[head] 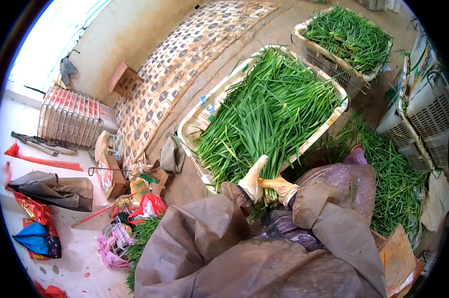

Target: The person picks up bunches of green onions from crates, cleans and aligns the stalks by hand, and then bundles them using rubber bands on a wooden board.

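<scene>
A bunch of garlic chives (pixel 271 169) is gripped low down between my two gloved hands, its leaves fanning away from me. My right hand (pixel 283 189), in a soiled pale glove, curls its fingers across the stems. On the bunch's other side is my left hand (pixel 252 181), one digit pointing up along the leaves; its remaining fingers are partly hidden. Stem ends poke out below the gloves. Just beyond lies a white plastic crate (pixel 192 134) heaped with loose green chives (pixel 284 89), and the bunch's leaves overlap that heap.
Another filled crate (pixel 353 70) stands farther back. Stacked crates (pixel 429 111) rise at right, beside chives spread on the floor (pixel 392 178). More chives (pixel 144 238) lie by my left side. A wooden stool (pixel 124 79), nested crates (pixel 73 117) and bags (pixel 151 206) are at left.
</scene>
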